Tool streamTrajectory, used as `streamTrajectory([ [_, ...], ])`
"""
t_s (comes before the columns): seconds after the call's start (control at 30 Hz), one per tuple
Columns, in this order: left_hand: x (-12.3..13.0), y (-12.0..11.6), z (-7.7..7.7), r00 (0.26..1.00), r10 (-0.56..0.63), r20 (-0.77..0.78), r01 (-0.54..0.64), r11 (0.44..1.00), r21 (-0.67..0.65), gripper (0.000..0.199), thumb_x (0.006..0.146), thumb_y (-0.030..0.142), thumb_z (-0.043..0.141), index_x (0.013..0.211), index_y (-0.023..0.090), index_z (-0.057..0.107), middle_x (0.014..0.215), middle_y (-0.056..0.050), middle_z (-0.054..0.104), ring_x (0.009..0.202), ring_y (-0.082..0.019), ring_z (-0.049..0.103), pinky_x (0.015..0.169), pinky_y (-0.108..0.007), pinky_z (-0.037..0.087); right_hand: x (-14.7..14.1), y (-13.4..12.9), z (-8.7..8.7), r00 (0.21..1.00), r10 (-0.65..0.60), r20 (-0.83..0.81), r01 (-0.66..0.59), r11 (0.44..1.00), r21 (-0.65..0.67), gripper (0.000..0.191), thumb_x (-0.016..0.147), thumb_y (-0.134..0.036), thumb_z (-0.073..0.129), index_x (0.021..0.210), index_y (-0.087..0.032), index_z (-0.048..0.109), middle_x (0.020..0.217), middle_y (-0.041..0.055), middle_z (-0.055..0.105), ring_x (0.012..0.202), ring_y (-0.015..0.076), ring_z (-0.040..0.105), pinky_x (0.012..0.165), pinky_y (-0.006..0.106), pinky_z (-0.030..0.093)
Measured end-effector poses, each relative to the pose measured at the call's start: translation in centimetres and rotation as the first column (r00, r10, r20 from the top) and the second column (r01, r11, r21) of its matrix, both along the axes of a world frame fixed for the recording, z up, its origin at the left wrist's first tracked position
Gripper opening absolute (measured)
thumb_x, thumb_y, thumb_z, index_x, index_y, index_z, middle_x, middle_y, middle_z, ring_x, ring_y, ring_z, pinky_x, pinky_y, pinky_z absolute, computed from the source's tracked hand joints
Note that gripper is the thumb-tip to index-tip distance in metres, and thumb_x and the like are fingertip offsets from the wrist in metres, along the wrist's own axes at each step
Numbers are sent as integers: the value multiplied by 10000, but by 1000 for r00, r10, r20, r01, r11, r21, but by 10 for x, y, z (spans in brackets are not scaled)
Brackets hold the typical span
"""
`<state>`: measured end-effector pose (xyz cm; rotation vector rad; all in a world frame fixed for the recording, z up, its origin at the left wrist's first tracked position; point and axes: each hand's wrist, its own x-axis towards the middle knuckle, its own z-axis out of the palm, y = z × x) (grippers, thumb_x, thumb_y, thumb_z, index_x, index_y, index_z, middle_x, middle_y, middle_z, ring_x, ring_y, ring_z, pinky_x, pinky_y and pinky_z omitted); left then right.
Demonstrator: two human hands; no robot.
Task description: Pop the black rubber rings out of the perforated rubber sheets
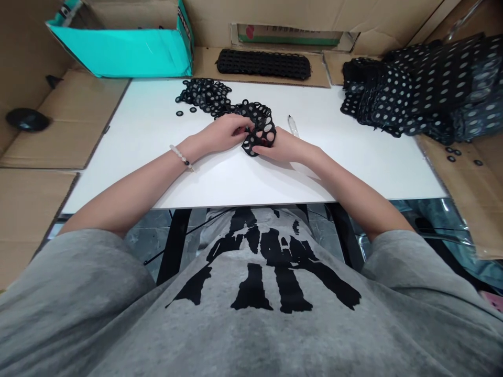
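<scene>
the left hand and the right hand meet near the middle of the white tabletop, both closed around a punched black rubber sheet full of round holes. the fingers of the left hand curl over it from the near side, while the right hand cups its lower edge. the fingers and the sheet overlap, so what lies under them is hidden. a beaded bracelet circles the left wrist.

just beyond the hands, a looser tangle of the same black rubber lies near the far edge of the tabletop and seems to join the held sheet, though the join is hard to make out. two small black rubber rings lie beside it. a clear slim object, hard to identify, lies just past the right hand. past the far edge, a flat black strip rests on cardboard. a large heap of dotted black sheet sits at the far right corner, cut off by the frame, with more rings on cardboard below it. a teal box stands past the far left corner, partly cut off.
</scene>
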<state>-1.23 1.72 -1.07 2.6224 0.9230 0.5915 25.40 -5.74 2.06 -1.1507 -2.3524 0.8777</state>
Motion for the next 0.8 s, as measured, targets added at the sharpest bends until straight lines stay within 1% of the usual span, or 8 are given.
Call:
streamTrajectory([
  [0.1,-1,1,-1,1000,15,5,-15,1000,-15,259,1078,317,699,1261,260,874,953,-69,761,1019,-319,767,1064,-471,617,1,2,-5,1000,3,17,-3,1000,27,205,1102,-403,793,1005,-263,681,923,40,712,961,278,613,1012,465,591],
  [0.2,-2,3,-3,999,14,33,-13,1000,-15,222,1082,357,726,1219,266,874,915,-59,738,989,-312,759,1053,-461,622,2,6,-13,999,30,29,-32,997,76,230,1137,-388,772,990,-256,653,909,34,689,946,265,615,1015,443,596],
  [0.33,-3,5,-7,998,-10,63,10,1000,1,211,1069,360,732,1191,263,875,889,-54,729,948,-297,741,1023,-446,627,1,11,-21,996,69,55,-76,987,143,223,1174,-329,728,983,-245,648,942,43,696,1018,278,658,1091,449,601],
  [0.43,-3,7,-9,997,-8,81,8,1000,8,213,1055,332,736,1194,253,878,898,-47,730,932,-289,740,1029,-454,627,-2,13,-24,996,77,35,-82,980,179,215,1176,-283,700,969,-239,662,960,51,712,1059,286,686,1113,453,609],
  [0.53,-3,8,-11,995,-9,102,8,1000,11,200,1051,307,748,1193,248,875,911,-45,741,943,-293,751,1047,-464,629,-6,11,-25,998,62,-7,-60,985,162,235,1167,-281,703,939,-238,668,939,50,727,1025,278,700,1085,445,624],
  [0.67,-3,8,-12,995,-28,100,26,999,22,190,1048,258,741,1191,250,865,934,-50,770,972,-299,770,1059,-466,626,-11,6,-24,996,10,-89,-3,997,83,300,1164,-311,718,878,-237,661,857,47,722,943,265,699,1018,431,645],
  [0.8,-2,8,-13,992,-43,115,39,999,31,179,1037,228,739,1168,253,858,914,-49,770,965,-298,774,1035,-458,620,-12,4,-24,983,-36,-180,42,999,27,288,1121,-309,771,862,-246,665,782,28,682,912,265,687,989,425,668],
])
